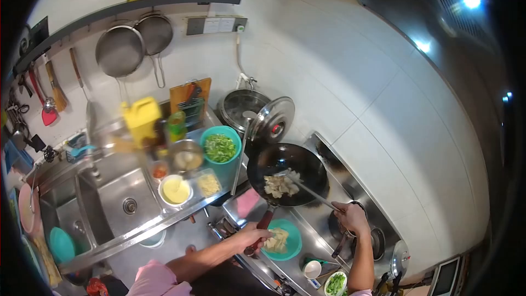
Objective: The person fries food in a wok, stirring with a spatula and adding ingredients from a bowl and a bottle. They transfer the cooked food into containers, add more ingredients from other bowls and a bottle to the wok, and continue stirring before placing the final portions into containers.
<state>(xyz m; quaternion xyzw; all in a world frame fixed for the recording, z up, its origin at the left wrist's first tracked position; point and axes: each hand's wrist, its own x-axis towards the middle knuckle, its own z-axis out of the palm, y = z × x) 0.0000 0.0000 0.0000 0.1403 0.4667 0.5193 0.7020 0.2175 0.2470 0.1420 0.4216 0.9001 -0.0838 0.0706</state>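
Note:
My left hand [255, 237] is closed around the wooden handle of a black wok [315, 178]. Pale, lightly browned pieces of food [278, 187] lie in the wok, with a wisp of steam over them. My right hand [352, 218] grips a long-handled metal wok spatula [318, 196], whose head reaches into the food and is partly hidden. Just beyond my left hand, a teal bowl [296, 241] holds pale sliced food [278, 239]. Below my right hand are a small white bowl [312, 269] and a dish of chopped greens [335, 283].
Left of the wok, the counter holds a teal bowl of greens [221, 148], a bowl of yellow liquid [176, 191], a metal bowl [186, 155] and a yellow jug [141, 118]. A lidded pot [244, 104] stands behind. A double sink [109, 200] lies at the left.

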